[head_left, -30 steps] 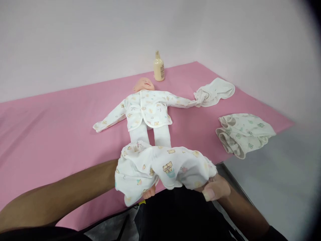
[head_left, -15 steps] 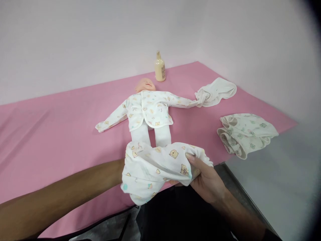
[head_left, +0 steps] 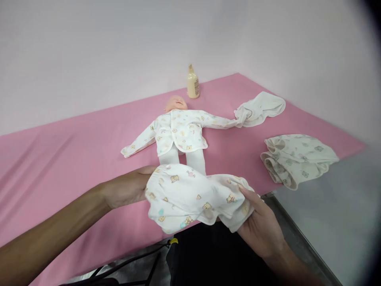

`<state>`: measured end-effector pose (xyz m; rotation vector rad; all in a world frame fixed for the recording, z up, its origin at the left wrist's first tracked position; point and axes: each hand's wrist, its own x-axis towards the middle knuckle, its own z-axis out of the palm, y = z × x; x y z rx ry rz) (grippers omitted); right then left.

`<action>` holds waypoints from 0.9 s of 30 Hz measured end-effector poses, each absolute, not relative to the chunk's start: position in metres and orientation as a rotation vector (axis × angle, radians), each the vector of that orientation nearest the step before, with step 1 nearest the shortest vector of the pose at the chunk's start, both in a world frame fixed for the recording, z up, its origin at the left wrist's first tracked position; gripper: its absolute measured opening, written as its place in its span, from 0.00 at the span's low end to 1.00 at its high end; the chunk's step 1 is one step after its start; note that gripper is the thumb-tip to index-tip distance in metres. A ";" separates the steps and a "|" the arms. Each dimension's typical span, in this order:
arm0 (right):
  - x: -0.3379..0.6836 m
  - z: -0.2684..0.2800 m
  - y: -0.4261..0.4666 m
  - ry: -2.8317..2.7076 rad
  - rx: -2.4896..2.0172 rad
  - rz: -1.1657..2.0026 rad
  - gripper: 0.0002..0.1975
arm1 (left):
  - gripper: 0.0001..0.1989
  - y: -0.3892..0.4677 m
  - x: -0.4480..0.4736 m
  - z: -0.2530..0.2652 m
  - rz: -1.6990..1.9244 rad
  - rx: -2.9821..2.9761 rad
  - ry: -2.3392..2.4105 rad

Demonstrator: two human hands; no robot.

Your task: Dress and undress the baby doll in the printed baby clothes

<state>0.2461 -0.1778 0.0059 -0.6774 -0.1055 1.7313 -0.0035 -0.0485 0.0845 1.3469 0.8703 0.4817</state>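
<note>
White baby pants with a bear print are stretched between my hands at the table's near edge, just in front of a baby doll. My right hand pinches the bunched right end, thumb on top. At the gathered left end is my left hand, its fingers hidden behind or inside the cloth. The doll lies on its back in a printed long-sleeved top and has white legs; the pants cover the lower ends of the legs from view.
A pump bottle stands beyond the doll's head on the pink cover. To the right lie a crumpled white cloth, touching the doll's sleeve end, and a folded printed cloth at the edge. Walls rise behind and right.
My left hand has drawn back leftward, and its back and wrist now show outside the pants. My right hand has shifted slightly right, still holding its end. The view has moved a little.
</note>
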 end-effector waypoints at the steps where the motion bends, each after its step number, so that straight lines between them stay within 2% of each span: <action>1: 0.244 0.005 -0.180 -0.095 -0.669 1.758 0.14 | 0.11 -0.049 -0.007 0.085 0.431 1.265 0.856; 6: 0.232 0.006 -0.185 -0.109 -0.623 1.892 0.17 | 0.14 -0.064 -0.015 0.082 0.520 0.985 0.698; 14: 0.220 0.022 -0.180 -0.137 -0.698 1.995 0.24 | 0.22 -0.093 0.002 0.080 0.464 1.267 1.003; 22: 0.241 0.021 -0.202 -0.226 -0.944 2.051 0.20 | 0.19 -0.093 -0.007 0.075 0.547 1.332 1.074; 27: 0.238 0.012 -0.207 -0.179 -0.858 2.070 0.14 | 0.19 -0.093 -0.006 0.074 0.541 1.351 1.067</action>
